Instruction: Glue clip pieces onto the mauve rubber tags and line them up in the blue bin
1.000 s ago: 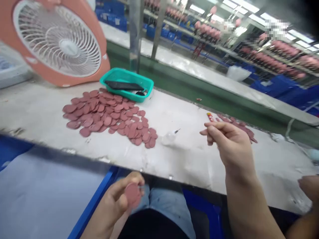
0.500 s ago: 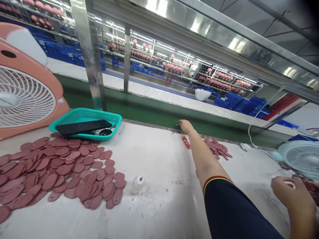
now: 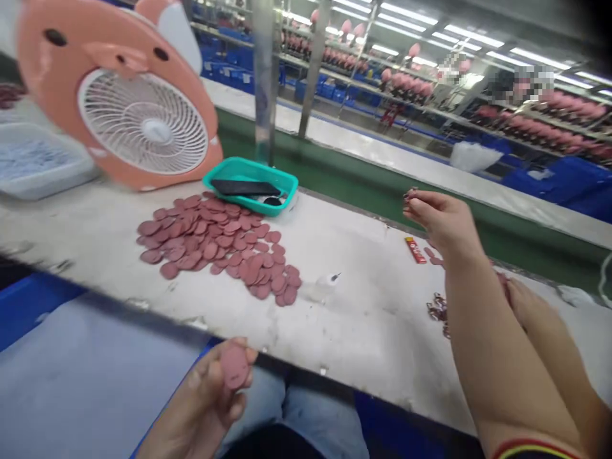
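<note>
**Your hands at a tabletop of pink discs**

Nearest you, over your lap in blue jeans (image 3: 310,401), your left hand (image 3: 210,398) pinches one pink oval disc (image 3: 235,368) between thumb and fingertips. It sits just below the front edge of the tabletop (image 3: 363,319). Past that edge, to your left, a broad pile of discs (image 3: 215,242) of the same kind lies flat. Just right of the pile, a small clear bottle (image 3: 329,280) lies on its side.

Farther right, your right hand (image 3: 442,220) is raised above the tabletop. Its fingers are drawn together, the tips pinching small dark bits (image 3: 408,193) too tiny to identify. Under that hand lies a red tube (image 3: 415,250), and beside your forearm is a cluster of small metal pieces (image 3: 436,309). Behind the forearm is another hand (image 3: 526,303), partly hidden.

Farther back sit a teal basket (image 3: 282,199) holding a flat black device (image 3: 245,187) and an orange fan (image 3: 52,83). Beyond them runs a green belt (image 3: 363,185).
</note>
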Demonstrator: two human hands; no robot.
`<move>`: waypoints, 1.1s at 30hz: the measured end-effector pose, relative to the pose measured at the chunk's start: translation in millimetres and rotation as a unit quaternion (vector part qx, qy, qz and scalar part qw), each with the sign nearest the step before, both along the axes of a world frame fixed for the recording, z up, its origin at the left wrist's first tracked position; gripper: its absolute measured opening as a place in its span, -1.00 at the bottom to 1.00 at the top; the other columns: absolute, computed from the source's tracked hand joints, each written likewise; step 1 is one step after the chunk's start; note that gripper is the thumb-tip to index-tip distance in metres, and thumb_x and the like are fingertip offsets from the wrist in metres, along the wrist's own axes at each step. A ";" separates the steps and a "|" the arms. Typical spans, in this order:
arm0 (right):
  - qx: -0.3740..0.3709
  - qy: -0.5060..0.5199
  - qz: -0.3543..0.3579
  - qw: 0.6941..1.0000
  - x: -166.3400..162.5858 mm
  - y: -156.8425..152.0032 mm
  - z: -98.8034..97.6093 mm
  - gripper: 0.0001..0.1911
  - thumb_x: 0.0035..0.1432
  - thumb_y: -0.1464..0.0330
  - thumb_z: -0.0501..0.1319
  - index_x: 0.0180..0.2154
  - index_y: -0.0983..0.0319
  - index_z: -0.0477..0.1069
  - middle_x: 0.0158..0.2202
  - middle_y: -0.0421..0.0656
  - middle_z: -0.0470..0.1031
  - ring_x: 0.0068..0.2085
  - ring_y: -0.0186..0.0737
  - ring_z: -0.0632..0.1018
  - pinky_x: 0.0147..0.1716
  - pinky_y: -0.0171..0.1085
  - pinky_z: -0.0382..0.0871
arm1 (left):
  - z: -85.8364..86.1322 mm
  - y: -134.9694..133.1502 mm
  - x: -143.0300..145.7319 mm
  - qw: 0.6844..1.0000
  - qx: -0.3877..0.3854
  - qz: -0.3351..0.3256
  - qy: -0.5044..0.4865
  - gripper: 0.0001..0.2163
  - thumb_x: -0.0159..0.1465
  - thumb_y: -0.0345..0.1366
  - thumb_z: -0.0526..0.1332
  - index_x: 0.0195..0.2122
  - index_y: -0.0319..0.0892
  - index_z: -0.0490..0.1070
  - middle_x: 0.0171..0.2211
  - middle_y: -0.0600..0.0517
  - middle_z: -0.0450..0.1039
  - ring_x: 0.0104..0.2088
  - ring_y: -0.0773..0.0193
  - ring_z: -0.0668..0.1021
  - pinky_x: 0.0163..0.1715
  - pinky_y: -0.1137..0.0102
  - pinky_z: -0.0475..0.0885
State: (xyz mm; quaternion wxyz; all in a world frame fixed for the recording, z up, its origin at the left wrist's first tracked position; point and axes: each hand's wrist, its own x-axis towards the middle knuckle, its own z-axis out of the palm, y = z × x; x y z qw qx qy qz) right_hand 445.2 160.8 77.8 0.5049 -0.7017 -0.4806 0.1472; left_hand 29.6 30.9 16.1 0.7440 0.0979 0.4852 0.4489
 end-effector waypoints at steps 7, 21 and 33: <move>-0.004 0.129 0.336 0.933 -187.8 -130.6 12.3 -0.87 0.17 0.39 0.42 -0.23 0.06 0.62 -0.33 -0.22 0.65 -0.33 -0.30 0.66 -0.38 -0.39 0.59 | 13.8 -21.1 -14.7 0.997 0.030 -0.059 -0.027 -0.60 -0.22 -0.01 0.62 -0.38 -0.09 0.70 -0.46 0.02 0.62 -0.55 0.41 0.51 -0.62 0.61 0.39; -0.010 0.035 0.458 0.888 -248.4 -156.5 0.4 -0.85 0.16 0.46 0.41 -0.18 0.21 0.59 -0.36 -0.20 0.62 -0.39 -0.37 0.57 -0.36 -0.40 0.48 | 6.8 -34.1 -27.9 0.985 0.095 -0.128 -0.066 -0.64 -0.11 -0.03 0.59 -0.35 -0.13 0.70 -0.49 0.00 0.58 -0.56 0.39 0.46 -0.65 0.59 0.42; 0.006 -0.063 0.481 0.874 -245.4 -152.9 6.1 -0.85 0.22 0.49 0.35 -0.15 0.21 0.55 -0.37 -0.20 0.62 -0.38 -0.36 0.59 -0.35 -0.40 0.48 | 6.8 -33.4 -26.7 0.987 0.064 -0.131 -0.068 -0.65 -0.08 -0.05 0.58 -0.33 -0.11 0.69 -0.48 0.02 0.57 -0.48 0.34 0.52 -0.64 0.61 0.42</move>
